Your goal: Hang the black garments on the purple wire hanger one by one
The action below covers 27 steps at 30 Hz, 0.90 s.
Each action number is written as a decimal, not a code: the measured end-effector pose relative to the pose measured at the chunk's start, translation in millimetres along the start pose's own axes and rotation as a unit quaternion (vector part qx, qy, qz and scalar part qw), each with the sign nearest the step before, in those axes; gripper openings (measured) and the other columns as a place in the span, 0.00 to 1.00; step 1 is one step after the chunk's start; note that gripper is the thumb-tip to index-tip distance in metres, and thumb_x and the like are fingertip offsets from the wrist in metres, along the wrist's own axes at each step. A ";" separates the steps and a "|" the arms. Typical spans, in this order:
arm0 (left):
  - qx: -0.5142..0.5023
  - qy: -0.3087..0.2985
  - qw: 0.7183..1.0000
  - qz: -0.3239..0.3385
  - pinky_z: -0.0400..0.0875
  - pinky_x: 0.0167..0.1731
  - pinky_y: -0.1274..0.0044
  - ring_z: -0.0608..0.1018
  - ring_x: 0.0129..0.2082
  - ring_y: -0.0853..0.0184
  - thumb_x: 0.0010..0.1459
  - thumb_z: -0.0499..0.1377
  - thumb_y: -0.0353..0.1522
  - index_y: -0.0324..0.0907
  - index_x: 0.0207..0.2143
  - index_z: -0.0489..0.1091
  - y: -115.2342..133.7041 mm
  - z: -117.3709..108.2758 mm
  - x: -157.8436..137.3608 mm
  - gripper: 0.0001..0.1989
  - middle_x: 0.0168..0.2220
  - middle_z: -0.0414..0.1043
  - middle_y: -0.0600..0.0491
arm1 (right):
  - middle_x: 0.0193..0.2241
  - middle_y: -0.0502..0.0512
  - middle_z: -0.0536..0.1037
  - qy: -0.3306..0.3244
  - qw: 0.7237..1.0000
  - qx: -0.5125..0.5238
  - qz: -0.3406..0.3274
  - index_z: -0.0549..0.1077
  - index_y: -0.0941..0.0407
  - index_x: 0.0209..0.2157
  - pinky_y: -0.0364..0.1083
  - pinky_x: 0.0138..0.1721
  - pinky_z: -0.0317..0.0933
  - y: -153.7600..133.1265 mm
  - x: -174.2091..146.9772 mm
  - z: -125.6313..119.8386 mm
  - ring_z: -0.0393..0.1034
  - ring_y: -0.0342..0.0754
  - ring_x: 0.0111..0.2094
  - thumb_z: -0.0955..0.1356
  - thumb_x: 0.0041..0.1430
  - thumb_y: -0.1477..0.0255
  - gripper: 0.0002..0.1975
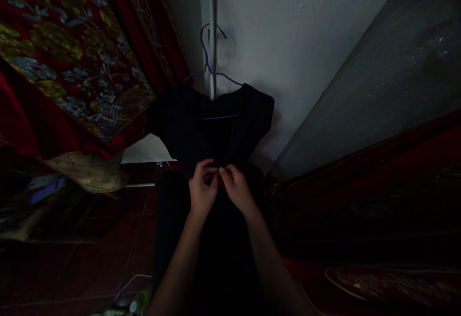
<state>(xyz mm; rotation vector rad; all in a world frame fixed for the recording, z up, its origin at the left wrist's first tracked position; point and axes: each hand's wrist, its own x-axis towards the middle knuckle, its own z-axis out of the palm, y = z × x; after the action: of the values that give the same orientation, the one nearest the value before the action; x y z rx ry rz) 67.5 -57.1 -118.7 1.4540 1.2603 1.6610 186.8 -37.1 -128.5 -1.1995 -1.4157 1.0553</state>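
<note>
A dark short-sleeved shirt (252, 114) hangs in front of me on a purple wire hanger (206, 61), its neck opening in a deep V. At the bottom of that V, my left hand (202, 191) has thumb and fingers pinched at the shirt's front edge. My right hand (238, 190) pinches the same spot from the other side, its fingertips almost touching the left ones. Any button or other small part between the fingertips is too dark and small to make out. The lower part of the shirt blends into dark clothing behind my forearms.
Red cloth with gold and silver embroidery (72, 42) hangs at the left. Behind the hanger are a pale wall (288, 28) and a vertical strip. Clear plastic sheeting (396, 76) and red fabric (396, 157) lie at the right. A white cable (131, 280) crosses the red tiled floor (108, 244).
</note>
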 end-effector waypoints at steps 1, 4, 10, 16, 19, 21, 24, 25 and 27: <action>0.006 0.006 1.000 0.001 0.80 0.45 0.72 0.82 0.40 0.67 0.58 0.63 0.27 0.43 0.51 0.69 -0.5 -1.0 0.2 0.18 0.37 0.77 0.53 | 0.25 0.49 0.72 -0.007 1.000 -0.009 -0.002 0.67 0.53 0.31 0.44 0.29 0.60 -0.5 -0.3 0.3 0.69 0.46 0.27 0.64 0.65 0.57 0.15; 0.016 0.007 1.000 0.007 0.80 0.45 0.72 0.83 0.41 0.66 0.59 0.62 0.27 0.43 0.50 0.70 -3.0 -3.3 0.8 0.16 0.37 0.78 0.52 | 0.23 0.49 0.70 -0.015 1.000 -0.013 -0.019 0.67 0.53 0.29 0.45 0.28 0.58 -3.9 -0.9 0.3 0.66 0.46 0.26 0.64 0.64 0.57 0.15; 0.012 -0.048 0.998 0.038 0.79 0.46 0.72 0.81 0.44 0.66 0.61 0.60 0.26 0.43 0.49 0.71 -8.5 -0.4 -0.4 0.14 0.42 0.77 0.50 | 0.18 0.47 0.69 0.020 0.997 0.079 -0.005 0.68 0.54 0.28 0.43 0.25 0.58 -16.2 -0.8 -0.7 0.64 0.44 0.21 0.67 0.59 0.59 0.13; 0.012 -0.038 0.999 0.020 0.76 0.47 0.71 0.81 0.44 0.66 0.58 0.61 0.25 0.43 0.53 0.65 -17.8 8.8 -3.9 0.20 0.43 0.76 0.50 | 0.15 0.44 0.67 0.018 0.990 0.138 0.033 0.68 0.54 0.28 0.42 0.22 0.56 -19.0 0.6 -1.7 0.62 0.42 0.18 0.68 0.50 0.62 0.10; 0.034 -0.025 0.999 0.014 0.75 0.46 0.71 0.80 0.43 0.65 0.59 0.60 0.26 0.41 0.48 0.67 -20.4 10.4 0.9 0.14 0.42 0.76 0.49 | 0.14 0.45 0.67 0.015 0.991 0.132 0.030 0.70 0.55 0.27 0.42 0.21 0.55 -19.0 0.0 -0.1 0.61 0.42 0.17 0.66 0.50 0.65 0.08; 0.051 -0.033 0.998 0.014 0.74 0.44 0.72 0.80 0.41 0.64 0.60 0.59 0.27 0.41 0.43 0.69 -19.5 10.4 4.0 0.08 0.39 0.76 0.49 | 0.13 0.45 0.66 0.006 0.992 0.124 0.031 0.70 0.55 0.25 0.42 0.20 0.54 -20.1 1.1 0.6 0.60 0.41 0.15 0.65 0.50 0.66 0.08; 0.076 -0.035 0.996 0.008 0.73 0.42 0.73 0.80 0.40 0.64 0.62 0.57 0.28 0.41 0.41 0.70 -17.1 10.1 4.5 0.05 0.37 0.76 0.50 | 0.11 0.46 0.67 -0.020 0.990 0.128 0.051 0.72 0.56 0.23 0.41 0.19 0.53 -27.4 9.4 -1.9 0.60 0.41 0.14 0.64 0.49 0.66 0.09; 0.080 -0.031 0.996 0.007 0.72 0.42 0.74 0.80 0.39 0.64 0.62 0.57 0.28 0.41 0.41 0.70 -17.2 10.2 3.9 0.05 0.37 0.76 0.50 | 0.11 0.46 0.68 -0.027 0.989 0.134 0.060 0.72 0.56 0.23 0.41 0.18 0.53 -32.2 14.8 -3.7 0.60 0.41 0.14 0.65 0.48 0.65 0.09; 0.079 -0.029 0.996 0.009 0.72 0.42 0.74 0.79 0.39 0.65 0.63 0.56 0.28 0.41 0.42 0.70 -20.0 11.0 3.1 0.06 0.37 0.76 0.51 | 0.12 0.47 0.69 -0.033 0.986 0.147 0.073 0.73 0.57 0.22 0.40 0.17 0.51 -46.4 30.1 -7.9 0.60 0.40 0.13 0.65 0.48 0.65 0.10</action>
<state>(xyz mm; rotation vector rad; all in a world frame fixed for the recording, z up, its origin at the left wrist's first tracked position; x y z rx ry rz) 74.4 -43.9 -136.3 1.5988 1.3770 1.5481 185.9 -13.6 -77.8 -1.0710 -1.1833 1.3643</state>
